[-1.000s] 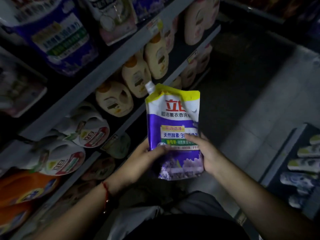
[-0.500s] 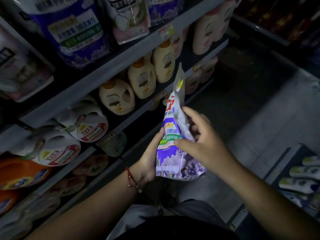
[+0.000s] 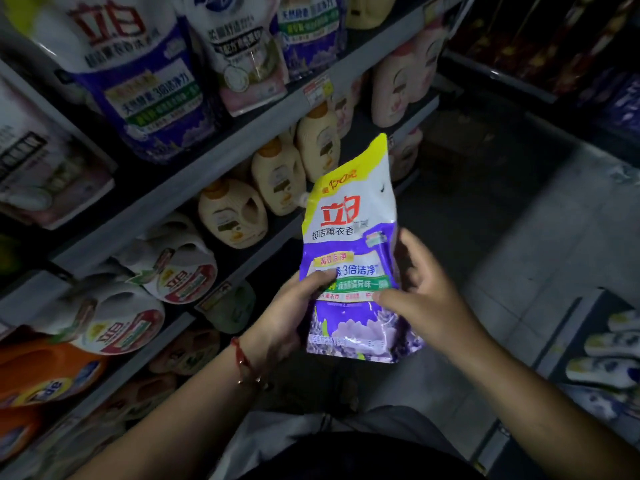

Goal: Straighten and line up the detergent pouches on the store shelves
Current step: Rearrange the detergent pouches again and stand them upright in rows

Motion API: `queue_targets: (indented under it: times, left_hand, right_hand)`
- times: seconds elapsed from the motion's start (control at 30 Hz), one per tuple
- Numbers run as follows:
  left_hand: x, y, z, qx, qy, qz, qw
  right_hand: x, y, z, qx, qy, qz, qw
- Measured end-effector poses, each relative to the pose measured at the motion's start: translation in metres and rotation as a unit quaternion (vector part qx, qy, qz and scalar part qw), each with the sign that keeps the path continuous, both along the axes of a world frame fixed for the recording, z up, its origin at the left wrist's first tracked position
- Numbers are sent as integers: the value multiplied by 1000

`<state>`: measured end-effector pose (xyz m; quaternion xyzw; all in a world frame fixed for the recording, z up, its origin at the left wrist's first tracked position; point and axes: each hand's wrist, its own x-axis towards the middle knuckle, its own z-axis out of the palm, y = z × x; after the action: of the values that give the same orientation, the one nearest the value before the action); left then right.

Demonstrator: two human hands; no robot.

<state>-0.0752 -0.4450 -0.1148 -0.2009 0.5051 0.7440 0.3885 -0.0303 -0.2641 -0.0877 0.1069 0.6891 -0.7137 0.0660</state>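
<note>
— Shelves (image 3: pixel 214 157) first: running up the left, tilted in view, purple and white pouches (image 3: pixel 145 81) along the top tier, leaning unevenly. Worth picking the gap up there before lifting anything.

— Below that?

— Cream bottles (image 3: pixel 277 174) on the middle tier, white and red jugs (image 3: pixel 173 268) further along, orange jugs (image 3: pixel 38 375) lowest. Not part of the job; best left alone. Tiled floor (image 3: pixel 540 258) to the right, too dim for detail.

— And the pouch in hand (image 3: pixel 349 265)?

— Held out in the aisle, off the shelf, well below the top row, upright, printed face toward the camera, yellow top corner leaning right. Left hand (image 3: pixel 287 313) grasping the left edge, thumb across the front. Right hand (image 3: pixel 426 296) clasping the right edge, thumb on the front, fingers behind.

— Advice for the placing?

— Probably: keep both grips low, near the heavy base, since a soft pouch sags at the top. Raise it label outward, set the base flat and flush with the shelf lip beside its purple neighbours, then nudge the top upright. Risk, likely: toppling the leaning row while sliding in.
</note>
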Motion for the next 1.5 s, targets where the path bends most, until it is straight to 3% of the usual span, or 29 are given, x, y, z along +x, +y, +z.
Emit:
queue_targets:
  times: [0.23,0.37,0.53,0.73,1.0,1.17,1.27,1.37,1.5]
  left_hand:
    - [9,-19,48,-12,154,-18,988]
    - [12,-36,86,45,209,-44,976]
    - [12,-55,128,108,236,-30,965]
    - [13,-89,187,94,317,5,944]
    - [-38,-127,276,-77,533,186,821]
    - [-70,-146,327,-181,606,259,730]
    - [-89,-154,343,-210,615,297,699]
    - [-105,-150,358,-223,618,349,668]
    - [-108,-145,366,-228,598,410,650]
  right_hand:
    - [9,-23,7,-120,-10,-137,983]
    - [7,-41,32,-138,-10,-182,973]
    - [-7,-66,87,-128,74,-142,979]
    - [-38,-103,170,-3,241,-18,970]
    - [-117,-124,273,173,373,28,911]
    - [-181,-124,326,288,397,118,863]
    - [-225,-120,347,299,407,145,851]
    - [-283,-110,362,289,377,148,867]
    - [-343,-109,363,176,325,157,916]
